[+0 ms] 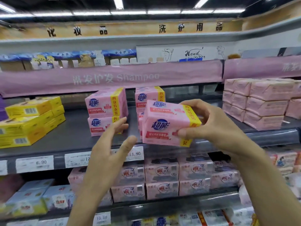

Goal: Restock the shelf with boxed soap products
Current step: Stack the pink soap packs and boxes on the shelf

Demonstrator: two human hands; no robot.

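My right hand (211, 123) grips a pink soap pack (164, 124) with a yellow band by its right end, holding it in the air just in front of the grey shelf (73, 136). My left hand (112, 144) is open with straight fingers, close to the pack's lower left corner and not touching it. On the shelf behind stand two stacks of the same pink packs: a two-high stack (105, 111) at the left and another stack (149, 97) partly hidden by the held pack.
Yellow soap boxes (31, 121) are stacked at the shelf's left, pale pink wrapped bars (259, 101) at its right. Price labels (35, 163) line the shelf's front edge. Lower shelves carry more pink packs (162, 178) and blue-white boxes (40, 198). A pink banner (114, 77) hangs above.
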